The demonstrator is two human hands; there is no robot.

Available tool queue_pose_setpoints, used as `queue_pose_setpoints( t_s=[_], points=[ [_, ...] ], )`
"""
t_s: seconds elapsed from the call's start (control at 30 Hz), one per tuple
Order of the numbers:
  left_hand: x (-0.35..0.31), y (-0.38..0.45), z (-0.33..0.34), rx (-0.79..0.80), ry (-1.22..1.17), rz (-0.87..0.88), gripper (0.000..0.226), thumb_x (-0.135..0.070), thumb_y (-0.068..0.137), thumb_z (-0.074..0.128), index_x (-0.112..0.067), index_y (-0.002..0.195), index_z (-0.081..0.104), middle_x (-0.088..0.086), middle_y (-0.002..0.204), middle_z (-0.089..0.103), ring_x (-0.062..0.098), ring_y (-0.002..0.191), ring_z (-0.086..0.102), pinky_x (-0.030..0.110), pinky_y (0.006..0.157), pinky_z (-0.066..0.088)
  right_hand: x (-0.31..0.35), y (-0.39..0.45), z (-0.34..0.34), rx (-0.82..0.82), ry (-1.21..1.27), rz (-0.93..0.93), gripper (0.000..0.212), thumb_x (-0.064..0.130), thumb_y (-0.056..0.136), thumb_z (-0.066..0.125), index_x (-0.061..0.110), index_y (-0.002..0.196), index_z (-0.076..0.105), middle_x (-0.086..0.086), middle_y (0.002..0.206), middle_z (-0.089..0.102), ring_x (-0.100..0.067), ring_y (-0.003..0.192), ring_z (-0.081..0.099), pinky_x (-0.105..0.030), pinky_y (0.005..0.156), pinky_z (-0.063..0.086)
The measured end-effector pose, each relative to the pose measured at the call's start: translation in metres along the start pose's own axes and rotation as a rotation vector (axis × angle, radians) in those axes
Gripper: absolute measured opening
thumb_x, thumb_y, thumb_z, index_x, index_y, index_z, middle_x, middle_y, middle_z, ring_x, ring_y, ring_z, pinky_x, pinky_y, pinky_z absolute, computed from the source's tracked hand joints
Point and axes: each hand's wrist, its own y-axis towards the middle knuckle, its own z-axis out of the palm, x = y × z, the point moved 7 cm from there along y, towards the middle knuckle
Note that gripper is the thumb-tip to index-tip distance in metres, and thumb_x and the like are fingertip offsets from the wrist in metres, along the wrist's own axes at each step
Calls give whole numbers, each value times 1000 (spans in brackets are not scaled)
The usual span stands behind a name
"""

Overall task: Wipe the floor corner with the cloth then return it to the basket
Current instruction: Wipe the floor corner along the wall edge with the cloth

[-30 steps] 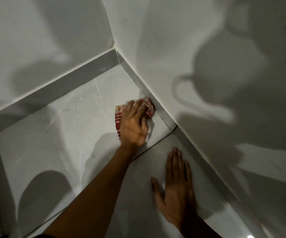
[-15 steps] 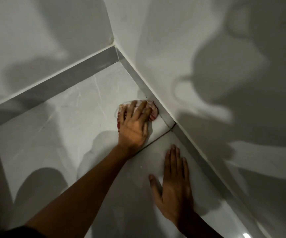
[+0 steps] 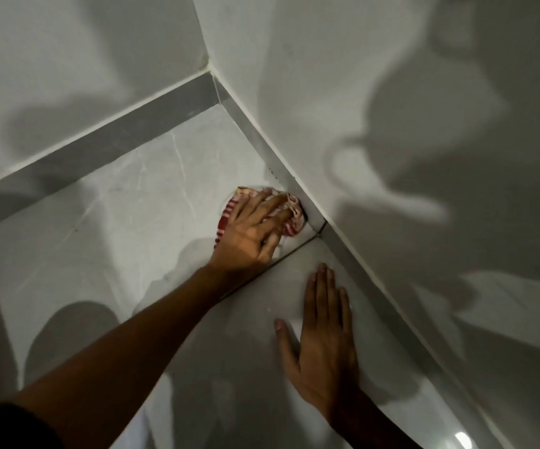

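A red-and-white striped cloth [image 3: 294,222] lies bunched on the pale floor tile [image 3: 132,222], right against the grey skirting of the right-hand wall. My left hand [image 3: 252,231] presses down on the cloth with spread fingers and covers most of it. My right hand [image 3: 322,338] rests flat on the floor nearer to me, fingers apart, palm down, holding nothing. The floor corner [image 3: 218,103] where the two walls meet lies farther back. No basket is in view.
Grey skirting [image 3: 100,147] runs along both white walls. A dark grout line [image 3: 294,251] crosses the floor between my hands. Heavy shadows fall on the right wall [image 3: 391,124] and the floor.
My left hand and the cloth have stayed near the right wall's skirting, shifting slightly along it. My right hand has stayed flat on the floor.
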Motion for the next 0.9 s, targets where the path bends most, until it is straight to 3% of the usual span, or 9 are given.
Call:
queue_pose_setpoints(
  t_s=[0.13,0.27,0.4,0.57,0.67,0.77,0.83,0.9],
  points=[
    [-25,-3,11,-86,-55,-220,45,-23,102,55,-13,144,67,13,160,55,35,156,41,58,129,25,-1,-1,0,-22,-7,14,92,59,110,46,-2,174,21,-19,186,18,-32,174,16,-52,139,25],
    [-50,-20,16,-65,-69,-135,41,-21,104,61,-11,142,68,16,160,55,38,156,41,61,128,27,-1,-3,3,-6,-47,21,93,60,110,48,-1,175,21,-20,186,16,-31,174,17,-54,137,30],
    [-47,-21,12,-37,-12,-29,38,-23,105,62,-15,141,69,14,160,56,38,155,43,59,126,31,-7,-6,2,-36,-18,70,99,62,106,55,-3,174,22,-23,185,19,-34,172,23,-49,138,26],
    [-63,-22,22,-38,-22,-255,44,-26,103,56,-16,145,66,17,165,48,41,159,33,64,129,22,-6,-4,8,5,-89,71,98,66,108,43,-3,174,20,-26,184,18,-37,172,21,-53,137,26],
    [-67,-25,21,35,-12,-128,43,-29,106,55,-22,147,63,14,167,46,39,160,31,63,128,22,-5,-4,11,32,-103,62,97,67,111,34,-4,175,15,-26,185,12,-36,174,14,-54,138,27],
    [-50,-21,10,-7,70,-48,40,-28,108,55,-19,145,66,14,163,51,39,156,40,61,127,28,-5,-3,10,16,-80,52,99,65,110,42,-6,174,15,-25,185,11,-35,174,13,-53,139,25],
    [-25,-5,1,-108,103,-239,45,-27,104,54,-16,146,65,17,162,52,42,155,42,61,128,27,-3,-2,9,16,-71,49,98,63,110,44,-7,173,17,-26,185,13,-36,174,14,-54,139,25],
    [-3,16,-3,-110,73,-463,53,-33,102,45,-17,151,60,17,165,49,43,157,37,60,131,23,-2,-1,9,28,-78,48,97,63,110,41,-8,172,19,-26,185,15,-38,173,17,-54,138,25]
  ],
)
